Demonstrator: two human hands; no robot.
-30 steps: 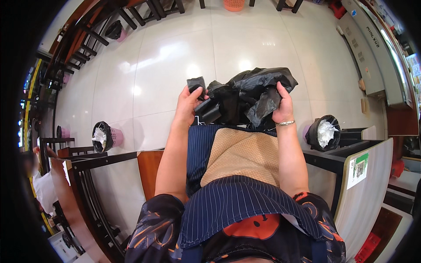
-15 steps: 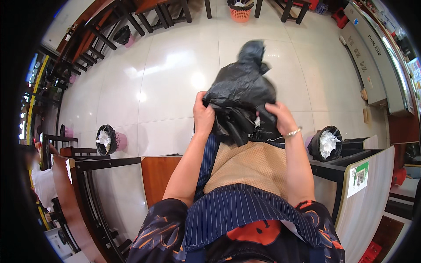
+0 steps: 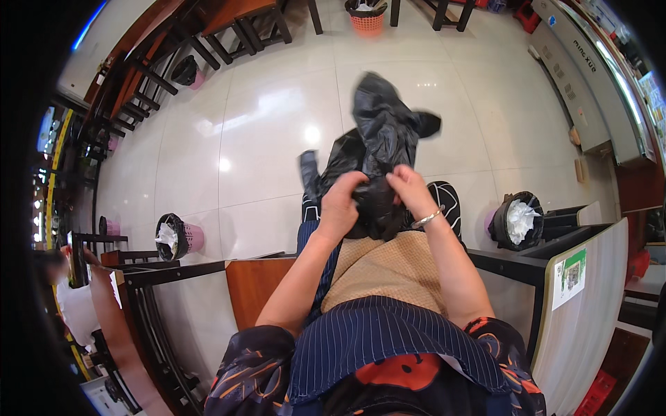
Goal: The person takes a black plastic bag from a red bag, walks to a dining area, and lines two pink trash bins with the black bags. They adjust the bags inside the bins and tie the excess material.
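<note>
Shiny tiled floor [image 3: 263,152] — dark-legged stools [image 3: 232,15]

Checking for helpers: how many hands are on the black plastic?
2: left hand and right hand, side by side on the near part of the black plastic; no third shows.

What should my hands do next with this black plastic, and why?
Perhaps ease your hands gently apart to spread the black plastic. Your left hand and right hand are close together at its near part, while the part beyond them looks crumpled and bunched, with folds sticking out.
</note>
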